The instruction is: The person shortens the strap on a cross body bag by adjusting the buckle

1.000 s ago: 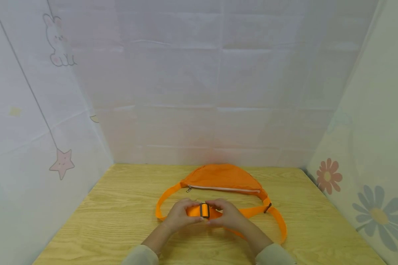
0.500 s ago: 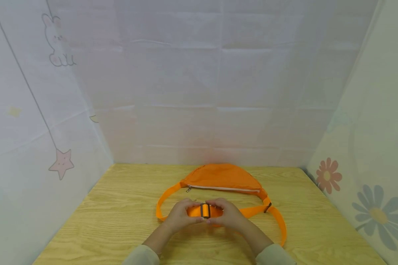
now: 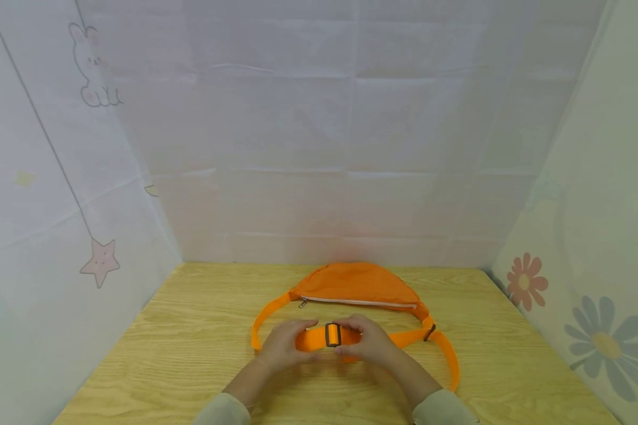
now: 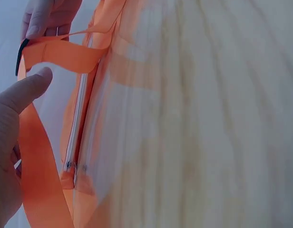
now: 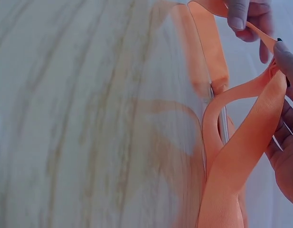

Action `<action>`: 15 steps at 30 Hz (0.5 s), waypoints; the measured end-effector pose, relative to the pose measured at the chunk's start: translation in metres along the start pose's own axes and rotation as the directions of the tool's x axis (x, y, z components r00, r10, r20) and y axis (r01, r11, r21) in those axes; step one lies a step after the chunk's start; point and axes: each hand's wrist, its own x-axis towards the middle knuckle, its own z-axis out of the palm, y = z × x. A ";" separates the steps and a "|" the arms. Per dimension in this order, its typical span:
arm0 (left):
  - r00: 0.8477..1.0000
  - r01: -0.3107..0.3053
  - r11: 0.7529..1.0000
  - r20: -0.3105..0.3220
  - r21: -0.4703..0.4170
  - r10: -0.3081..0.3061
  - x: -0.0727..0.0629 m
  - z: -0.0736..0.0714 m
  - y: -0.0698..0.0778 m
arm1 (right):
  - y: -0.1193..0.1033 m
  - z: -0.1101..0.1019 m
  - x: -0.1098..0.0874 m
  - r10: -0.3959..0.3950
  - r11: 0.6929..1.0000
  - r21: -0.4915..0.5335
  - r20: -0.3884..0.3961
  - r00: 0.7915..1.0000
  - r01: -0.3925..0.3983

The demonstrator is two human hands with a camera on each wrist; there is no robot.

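Observation:
An orange waist bag lies at the back of the table, its pale zipper facing me. In front of it, both hands keep a stretch of its orange strap raised. A black slide buckle sits on that stretch, with the strap threaded through. My right hand grips strap and buckle, thumb at the lower edge and fingers at the upper. To the left, my left hand curves round the strap, its fingertips short of the buckle. In the left wrist view, the left thumb points toward the buckle.
Underneath is a wood-grain table. The rest of the strap loops out on both sides, with a second dark buckle at the right. Pale cloth walls with a star and flowers enclose the table's back and sides.
My left hand has shifted slightly left, its fingertips coming off the buckle. The buckle has moved a little right with the right hand, baring more strap between the hands.

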 end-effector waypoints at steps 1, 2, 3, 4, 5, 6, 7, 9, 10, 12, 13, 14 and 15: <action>1.000 0.002 1.000 -0.004 0.016 -0.002 -0.001 -0.001 -0.002 | 0.000 0.000 0.000 0.007 1.000 0.003 -0.002 1.000 -0.007; 1.000 0.003 1.000 -0.010 0.031 -0.002 -0.002 -0.002 -0.004 | 0.001 -0.001 0.001 0.017 1.000 0.007 -0.006 1.000 -0.017; 1.000 0.002 0.999 -0.017 0.043 -0.002 -0.003 -0.002 -0.006 | 0.002 -0.001 0.001 0.020 1.000 0.001 -0.011 1.000 -0.020; 1.000 0.004 0.999 -0.025 0.053 -0.002 -0.003 -0.003 -0.008 | 0.002 0.000 0.001 0.025 1.000 0.000 -0.016 1.000 -0.025; 0.999 0.002 0.998 -0.035 0.061 0.000 -0.004 -0.003 -0.010 | 0.003 0.000 0.001 0.028 1.000 -0.002 -0.019 0.999 -0.028; 0.999 0.002 0.998 -0.046 0.064 0.000 -0.005 -0.004 -0.012 | 0.004 0.000 0.001 0.034 0.999 0.000 -0.022 0.999 -0.034; 0.998 0.002 0.998 -0.056 0.061 0.001 -0.006 -0.005 -0.013 | 0.004 -0.001 0.001 0.038 0.999 0.004 -0.022 0.999 -0.038; 0.998 0.003 0.999 -0.065 0.040 0.000 -0.008 -0.006 -0.015 | 0.005 -0.001 0.001 0.043 0.999 0.010 -0.021 0.999 -0.043; 0.998 0.005 1.000 -0.063 0.024 -0.004 -0.008 -0.006 -0.015 | 0.006 -0.001 0.001 0.045 0.999 0.020 -0.018 0.999 -0.045; 0.999 0.016 1.000 -0.048 -0.010 -0.016 -0.010 -0.007 -0.016 | 0.006 -0.002 0.001 0.044 0.999 0.029 -0.015 0.999 -0.044; 0.999 0.019 1.000 -0.038 -0.025 -0.020 -0.010 -0.007 -0.016 | 0.006 -0.002 0.001 0.043 0.998 0.034 -0.013 0.999 -0.043; 0.999 0.025 0.999 -0.026 -0.034 -0.026 -0.011 -0.007 -0.016 | 0.007 -0.002 0.001 0.043 0.998 0.035 -0.012 0.999 -0.042; 0.999 0.031 0.999 -0.017 -0.039 -0.032 -0.011 -0.008 -0.016 | 0.007 -0.002 0.001 0.042 0.998 0.038 -0.011 0.999 -0.041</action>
